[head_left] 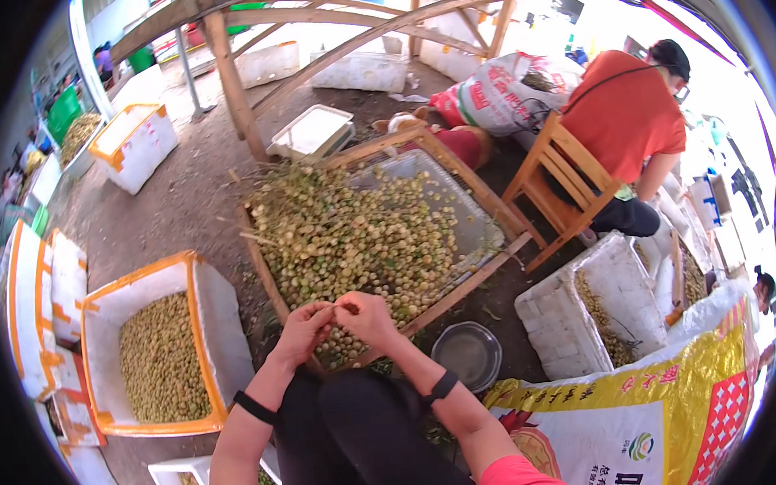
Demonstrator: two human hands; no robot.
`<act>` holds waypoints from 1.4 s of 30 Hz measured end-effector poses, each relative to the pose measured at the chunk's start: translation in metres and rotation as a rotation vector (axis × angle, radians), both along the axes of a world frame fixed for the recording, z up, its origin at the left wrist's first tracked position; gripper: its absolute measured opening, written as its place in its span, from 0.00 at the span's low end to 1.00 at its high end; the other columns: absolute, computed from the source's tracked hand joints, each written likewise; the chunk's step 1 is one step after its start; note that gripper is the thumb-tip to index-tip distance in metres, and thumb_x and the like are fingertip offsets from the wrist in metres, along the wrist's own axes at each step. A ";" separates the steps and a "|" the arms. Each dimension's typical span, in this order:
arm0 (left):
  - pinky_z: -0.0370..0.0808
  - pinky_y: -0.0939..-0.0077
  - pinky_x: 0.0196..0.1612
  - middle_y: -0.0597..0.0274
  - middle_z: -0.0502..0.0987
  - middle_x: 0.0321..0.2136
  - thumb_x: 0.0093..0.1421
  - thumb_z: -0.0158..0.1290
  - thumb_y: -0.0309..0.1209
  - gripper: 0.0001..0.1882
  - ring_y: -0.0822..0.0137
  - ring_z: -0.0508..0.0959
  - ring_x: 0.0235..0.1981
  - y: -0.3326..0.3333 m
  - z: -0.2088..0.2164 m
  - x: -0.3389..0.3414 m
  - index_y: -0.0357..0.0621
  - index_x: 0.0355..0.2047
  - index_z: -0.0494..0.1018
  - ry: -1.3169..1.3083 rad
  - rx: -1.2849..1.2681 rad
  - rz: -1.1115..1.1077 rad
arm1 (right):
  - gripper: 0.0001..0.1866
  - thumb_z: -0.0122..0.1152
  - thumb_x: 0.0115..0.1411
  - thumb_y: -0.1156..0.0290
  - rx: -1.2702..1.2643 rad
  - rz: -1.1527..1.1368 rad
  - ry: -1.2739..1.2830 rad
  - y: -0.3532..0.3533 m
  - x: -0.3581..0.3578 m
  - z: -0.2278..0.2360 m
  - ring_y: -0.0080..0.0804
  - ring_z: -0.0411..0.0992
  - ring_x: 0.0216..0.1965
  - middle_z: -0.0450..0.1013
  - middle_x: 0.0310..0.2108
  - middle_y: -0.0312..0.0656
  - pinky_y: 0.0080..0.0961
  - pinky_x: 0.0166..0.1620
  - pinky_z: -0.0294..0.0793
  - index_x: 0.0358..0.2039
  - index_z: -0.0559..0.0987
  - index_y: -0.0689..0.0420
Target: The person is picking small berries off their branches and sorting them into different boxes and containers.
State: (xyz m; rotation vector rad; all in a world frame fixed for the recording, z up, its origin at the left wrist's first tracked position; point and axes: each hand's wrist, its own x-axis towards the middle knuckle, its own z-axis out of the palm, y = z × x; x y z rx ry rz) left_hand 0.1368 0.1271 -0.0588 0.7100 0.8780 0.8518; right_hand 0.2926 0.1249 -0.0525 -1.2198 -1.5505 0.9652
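Note:
My left hand (304, 333) and my right hand (369, 322) meet at the fingertips above the near edge of a wooden-framed tray (483, 260). Both are closed in a pinch. Something small and dark reddish-brown shows at the right fingers, too small to name. What the left fingers hold, if anything, is hidden. Below and beyond the hands lies a heap of small round yellow-green fruits (362, 235), loose and in bunches. Leafy stalks (297, 194) are piled at its far left. Dark bands circle both my wrists.
At left stands an orange-taped foam box (195, 335) of fruits. To the right are a round metal basin (467, 355), a white foam box (591, 299) with fruits, and a big yellow-and-white sack (599, 423). A person in orange (627, 106) sits by a wooden chair (561, 181).

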 end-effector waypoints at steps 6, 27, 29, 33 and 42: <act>0.63 0.90 0.19 0.70 0.71 0.22 0.56 0.48 0.31 0.05 0.82 0.67 0.19 -0.002 0.003 -0.008 0.43 0.31 0.69 -0.139 -0.026 -0.003 | 0.04 0.52 0.53 0.74 -0.502 0.047 0.583 -0.001 -0.009 -0.007 0.18 0.67 0.19 0.70 0.21 0.36 0.14 0.22 0.68 0.28 0.72 0.62; 0.69 0.81 0.26 0.59 0.72 0.29 0.55 0.45 0.28 0.03 0.70 0.72 0.27 -0.017 0.037 -0.064 0.47 0.32 0.65 -0.519 0.067 0.277 | 0.06 0.51 0.51 0.79 -0.474 0.046 -0.112 -0.118 0.086 -0.008 0.16 0.66 0.16 0.72 0.20 0.37 0.14 0.20 0.66 0.30 0.75 0.62; 0.70 0.81 0.26 0.60 0.72 0.27 0.56 0.45 0.28 0.03 0.71 0.72 0.26 -0.037 0.044 -0.086 0.47 0.31 0.65 -0.537 0.076 0.365 | 0.06 0.51 0.52 0.79 -0.503 0.077 -0.149 -0.129 0.086 -0.015 0.16 0.66 0.16 0.72 0.19 0.36 0.15 0.20 0.66 0.30 0.75 0.63; 0.71 0.80 0.28 0.61 0.72 0.28 0.55 0.46 0.29 0.03 0.71 0.73 0.27 -0.089 0.044 -0.127 0.48 0.30 0.65 -0.561 0.045 0.568 | 0.07 0.52 0.49 0.80 -0.519 0.164 -0.216 -0.141 0.093 -0.041 0.26 0.69 0.17 0.72 0.20 0.40 0.21 0.22 0.67 0.31 0.74 0.63; 0.71 0.69 0.43 0.50 0.68 0.43 0.55 0.35 0.28 0.16 0.60 0.72 0.40 -0.211 0.013 -0.208 0.40 0.45 0.59 -0.650 0.178 1.091 | 0.05 0.47 0.48 0.78 -0.378 0.233 -0.378 -0.141 0.105 -0.048 0.22 0.65 0.14 0.64 0.09 0.38 0.21 0.17 0.61 0.23 0.72 0.65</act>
